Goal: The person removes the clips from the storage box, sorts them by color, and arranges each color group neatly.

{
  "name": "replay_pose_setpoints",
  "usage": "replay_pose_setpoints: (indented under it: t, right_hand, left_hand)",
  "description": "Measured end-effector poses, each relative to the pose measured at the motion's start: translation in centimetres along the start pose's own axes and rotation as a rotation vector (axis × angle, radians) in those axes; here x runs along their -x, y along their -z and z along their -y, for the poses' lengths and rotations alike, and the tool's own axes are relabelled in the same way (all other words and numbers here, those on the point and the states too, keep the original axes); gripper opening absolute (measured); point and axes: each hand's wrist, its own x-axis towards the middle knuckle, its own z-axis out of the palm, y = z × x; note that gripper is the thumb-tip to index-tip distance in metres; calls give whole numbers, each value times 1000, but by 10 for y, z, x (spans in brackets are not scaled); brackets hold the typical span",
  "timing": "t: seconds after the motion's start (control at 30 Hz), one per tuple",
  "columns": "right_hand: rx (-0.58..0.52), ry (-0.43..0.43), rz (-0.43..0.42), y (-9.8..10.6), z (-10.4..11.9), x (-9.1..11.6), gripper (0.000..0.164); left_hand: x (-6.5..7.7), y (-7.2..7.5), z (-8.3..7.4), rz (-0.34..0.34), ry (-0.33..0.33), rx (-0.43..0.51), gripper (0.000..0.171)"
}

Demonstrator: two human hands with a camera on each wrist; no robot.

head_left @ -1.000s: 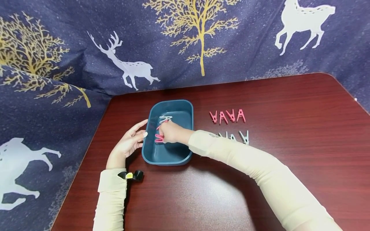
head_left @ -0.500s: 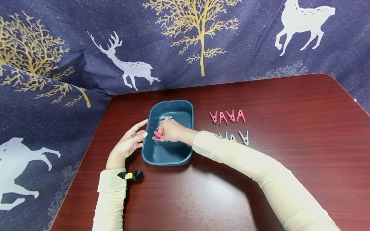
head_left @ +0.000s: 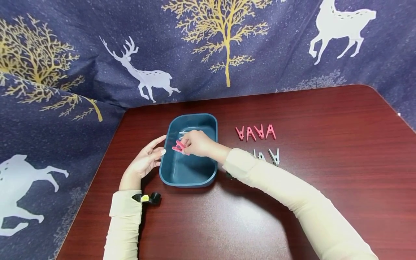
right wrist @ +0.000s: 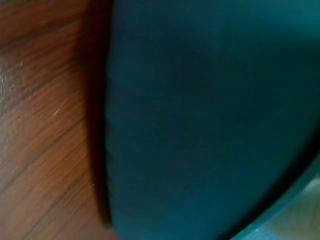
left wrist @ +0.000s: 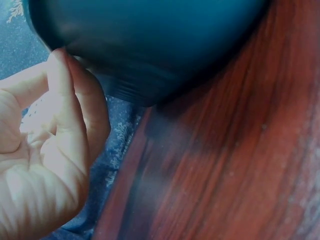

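A blue plastic bin (head_left: 190, 185) stands on the table. Over its inside, my right hand (head_left: 202, 143) pinches a pink clothespin (head_left: 178, 146) between thumb and fingers. Behind that hand, a pale clothespin (head_left: 183, 133) in the bin is partly covered. My left hand (head_left: 145, 160) rests its fingertips against the bin's left wall, and the left wrist view has that hand (left wrist: 62, 115) touching the wall near the rim. In the right wrist view the bin's outer wall (right wrist: 200, 110) fills most of the picture, and whatever the fingers hold is hidden there.
Right of the bin, a row of pink clothespins (head_left: 260, 131) lies on the dark red table (head_left: 341, 144). Below them are several pale clothespins (head_left: 274, 157), partly hidden by the right sleeve. A small dark green thing (head_left: 229, 176) shows beside the sleeve. A patterned cloth (head_left: 201, 54) hangs behind the table.
My right hand has lifted slightly up and back inside the bin, bringing a pink clothespin from the bin's floor with it. The left hand has stayed in place.
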Motion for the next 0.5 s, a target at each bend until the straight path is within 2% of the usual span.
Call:
replay_pose_setpoints:
  t: [0.5]
  right_hand:
    - [-116, 30, -86, 4, -2, 12, 29]
  left_hand:
    - [2, -2, -1, -2, -17, -25, 57]
